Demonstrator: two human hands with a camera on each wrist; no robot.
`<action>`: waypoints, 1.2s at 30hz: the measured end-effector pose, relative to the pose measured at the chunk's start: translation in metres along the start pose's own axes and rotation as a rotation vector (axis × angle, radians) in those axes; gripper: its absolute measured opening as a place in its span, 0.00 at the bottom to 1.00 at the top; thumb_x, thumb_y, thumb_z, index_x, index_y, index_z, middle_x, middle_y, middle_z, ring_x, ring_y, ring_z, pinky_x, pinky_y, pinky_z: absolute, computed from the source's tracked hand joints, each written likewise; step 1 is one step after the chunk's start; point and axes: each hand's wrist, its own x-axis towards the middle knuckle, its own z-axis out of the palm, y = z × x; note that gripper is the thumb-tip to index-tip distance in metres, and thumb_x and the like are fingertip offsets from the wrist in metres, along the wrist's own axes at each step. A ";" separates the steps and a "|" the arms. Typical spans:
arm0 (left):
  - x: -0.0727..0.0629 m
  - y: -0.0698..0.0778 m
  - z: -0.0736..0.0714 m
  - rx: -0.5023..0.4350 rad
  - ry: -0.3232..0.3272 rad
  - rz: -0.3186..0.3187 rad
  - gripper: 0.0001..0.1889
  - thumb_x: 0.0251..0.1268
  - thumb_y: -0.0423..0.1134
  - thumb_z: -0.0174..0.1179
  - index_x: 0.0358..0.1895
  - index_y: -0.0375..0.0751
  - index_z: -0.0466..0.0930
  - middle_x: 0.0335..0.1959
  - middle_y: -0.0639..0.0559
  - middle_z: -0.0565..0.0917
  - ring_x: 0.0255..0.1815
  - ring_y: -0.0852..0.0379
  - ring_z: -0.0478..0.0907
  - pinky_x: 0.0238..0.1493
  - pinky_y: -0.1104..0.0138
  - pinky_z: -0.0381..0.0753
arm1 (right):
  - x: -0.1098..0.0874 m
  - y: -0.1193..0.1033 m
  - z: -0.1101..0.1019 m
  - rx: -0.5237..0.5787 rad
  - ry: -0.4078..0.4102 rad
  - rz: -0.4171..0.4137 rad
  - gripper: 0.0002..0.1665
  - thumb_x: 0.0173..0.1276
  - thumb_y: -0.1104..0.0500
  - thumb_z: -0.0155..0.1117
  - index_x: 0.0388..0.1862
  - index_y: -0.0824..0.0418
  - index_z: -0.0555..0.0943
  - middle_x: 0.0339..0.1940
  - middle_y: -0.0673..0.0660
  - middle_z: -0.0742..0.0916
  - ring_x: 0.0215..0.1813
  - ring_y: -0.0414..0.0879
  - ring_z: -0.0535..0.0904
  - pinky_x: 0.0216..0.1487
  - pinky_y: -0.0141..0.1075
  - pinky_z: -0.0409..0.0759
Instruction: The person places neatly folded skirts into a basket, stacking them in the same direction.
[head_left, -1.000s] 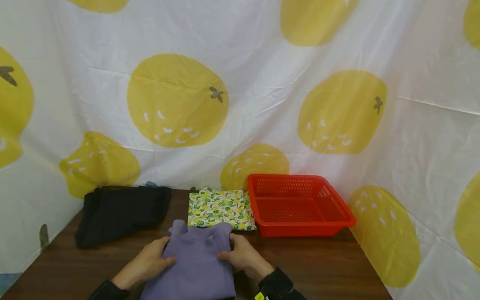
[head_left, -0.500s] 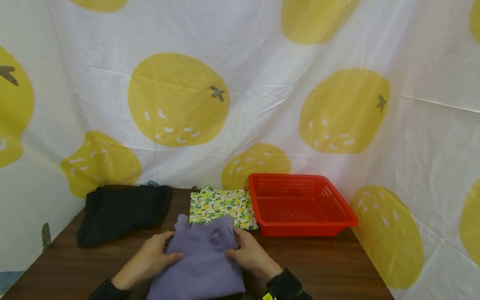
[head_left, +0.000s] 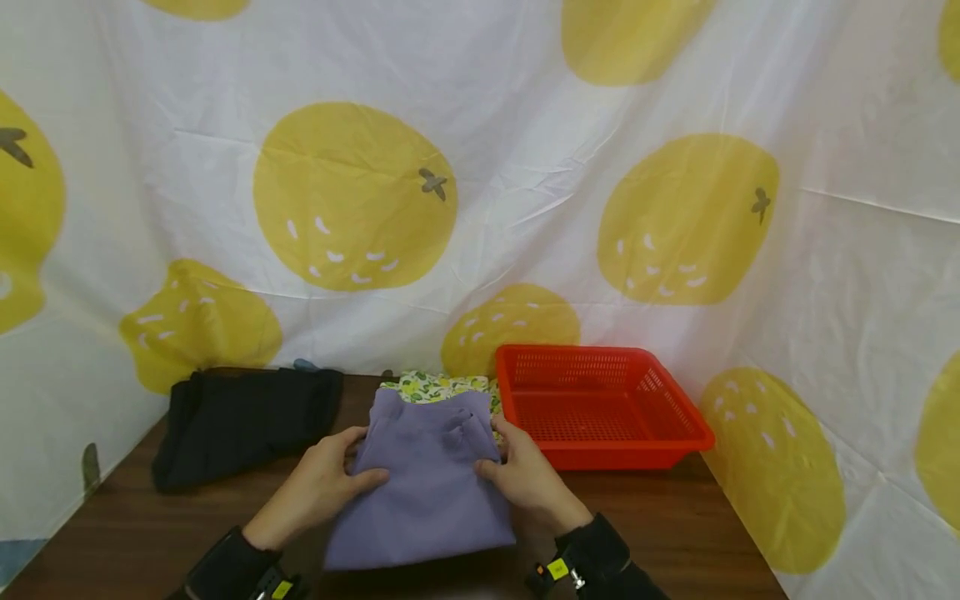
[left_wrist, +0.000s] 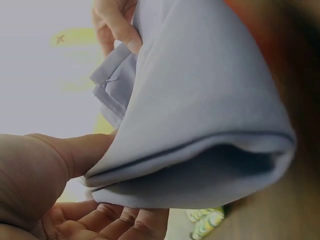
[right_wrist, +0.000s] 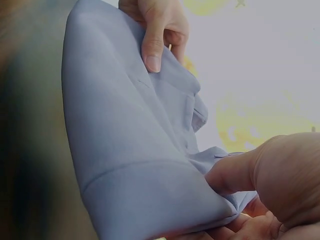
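Folded lilac garment [head_left: 423, 492] between the two hands, held up by its side edges, far end tipped up, near edge hanging over shadow. Left hand [head_left: 318, 479] pinches one side: thumb on the upper face, fingers spread underneath. Right hand [head_left: 528, 471] does likewise on the opposite side, thumb on top, fingers behind and below. Layers plain in the left wrist view: a dark hollow gapes between folds just beyond the left fingers. Right wrist view gives a stitched seam across the cloth near the right thumb; crumpled, loose fabric toward the far end, between the hands. Just beyond the hands, partly hidden behind the garment, a lemon-print cloth [head_left: 435, 387], folded; whether the garment touches it, cannot tell. Beyond the right hand and to its right, a red plastic basket [head_left: 600, 457], upright, perforated walls, right beside the print cloth. Beyond the left hand and to its left, a black folded garment [head_left: 247, 425], lying flat, well apart from the basket. All three rest on a dark wood-grain surface [head_left: 637, 533], which extends below both hands. Dark cuffs at both wrists, small devices with yellow labels strapped there. Behind everything, a white curtain [head_left: 517, 108] printed with large yellow fruit.
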 end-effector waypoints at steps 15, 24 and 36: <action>0.051 0.048 0.010 0.011 0.050 0.150 0.40 0.84 0.42 0.73 0.88 0.26 0.68 0.75 0.26 0.85 0.67 0.30 0.92 0.57 0.47 0.96 | 0.019 -0.022 -0.054 -0.029 0.196 0.014 0.32 0.86 0.63 0.69 0.85 0.59 0.77 0.66 0.65 0.94 0.61 0.57 0.94 0.65 0.63 0.94; 0.094 0.076 0.034 -0.083 0.026 0.122 0.41 0.87 0.40 0.69 0.93 0.31 0.62 0.81 0.26 0.80 0.76 0.28 0.85 0.67 0.42 0.93 | 0.036 -0.011 -0.091 -0.087 0.293 0.031 0.31 0.87 0.65 0.65 0.85 0.59 0.77 0.71 0.68 0.91 0.64 0.60 0.91 0.66 0.63 0.92; 0.150 0.105 0.095 -0.152 0.014 0.154 0.41 0.81 0.30 0.68 0.92 0.30 0.63 0.79 0.24 0.82 0.80 0.28 0.82 0.74 0.37 0.89 | 0.058 0.015 -0.139 -0.265 0.446 0.129 0.36 0.83 0.68 0.59 0.88 0.65 0.75 0.81 0.73 0.84 0.77 0.68 0.83 0.80 0.70 0.82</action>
